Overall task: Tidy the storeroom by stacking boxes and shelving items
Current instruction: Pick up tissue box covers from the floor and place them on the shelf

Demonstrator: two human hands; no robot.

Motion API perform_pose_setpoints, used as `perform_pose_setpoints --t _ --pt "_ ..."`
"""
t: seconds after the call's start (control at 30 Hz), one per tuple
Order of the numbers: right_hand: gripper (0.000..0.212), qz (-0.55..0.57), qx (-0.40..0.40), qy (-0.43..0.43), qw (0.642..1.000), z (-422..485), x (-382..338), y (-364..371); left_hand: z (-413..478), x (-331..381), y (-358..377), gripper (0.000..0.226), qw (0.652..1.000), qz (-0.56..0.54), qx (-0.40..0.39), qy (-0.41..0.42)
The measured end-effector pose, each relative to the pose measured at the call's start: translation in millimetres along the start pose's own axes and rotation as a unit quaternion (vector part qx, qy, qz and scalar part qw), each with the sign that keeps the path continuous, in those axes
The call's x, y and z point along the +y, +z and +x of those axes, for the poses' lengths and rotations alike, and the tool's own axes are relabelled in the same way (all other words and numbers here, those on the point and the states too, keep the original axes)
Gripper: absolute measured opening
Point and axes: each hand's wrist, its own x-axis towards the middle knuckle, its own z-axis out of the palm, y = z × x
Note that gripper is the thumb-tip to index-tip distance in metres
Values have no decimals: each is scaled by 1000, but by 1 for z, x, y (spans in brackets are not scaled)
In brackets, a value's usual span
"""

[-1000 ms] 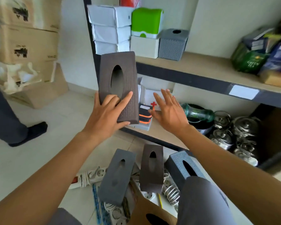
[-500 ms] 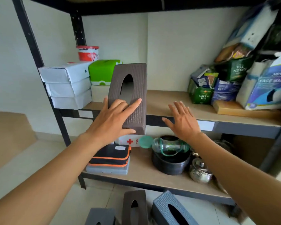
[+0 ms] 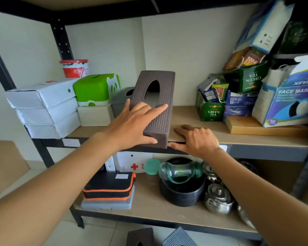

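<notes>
A brown woven-pattern tissue box (image 3: 158,96) with an oval slot is tilted, its near end at the front edge of the middle shelf (image 3: 194,119). My left hand (image 3: 133,125) holds it, fingers spread over its top and thumb under the near end. My right hand (image 3: 196,139) rests on the shelf's front edge just right of the box, fingers flat on the board and thumb along the edge. A grey tissue box (image 3: 122,102) stands on the shelf behind the brown one, partly hidden.
On the shelf's left are stacked white boxes (image 3: 43,107), a green container (image 3: 94,89) on a cream box, and a red tub. Tea packs (image 3: 213,103) and a face mask box (image 3: 288,96) fill the right. Below lie a black pouch (image 3: 108,187), bottle, bowl and kettles.
My left hand has carried the brown box forward and down to the shelf edge. My right hand has dropped from the air onto the shelf's front edge. The view has closed in on the shelves.
</notes>
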Motion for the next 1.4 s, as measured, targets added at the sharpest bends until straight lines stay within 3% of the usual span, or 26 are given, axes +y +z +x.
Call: perform_pose_setpoints --t 0.37,0.47,0.57,0.77,0.97,1.2,1.4 --pt "84 10 18 8 1000 0 3 3 55 -9 2 99 971 -168 -141 -95" --pt "86 13 19 14 1000 1 3 6 53 -11 10 93 974 -177 -93 -107" --pt "85 16 21 12 1000 1 4 6 36 6 24 81 989 -84 39 -113" --pt "89 41 21 12 999 0 2 7 21 29 65 70 970 31 207 -124" --pt "94 34 29 12 999 1 1 7 42 3 81 69 966 38 231 -108" --pt "92 23 35 9 999 2 2 7 75 -32 91 75 985 25 144 -95" --pt "92 7 39 10 999 2 2 7 82 -38 95 78 984 36 151 -82"
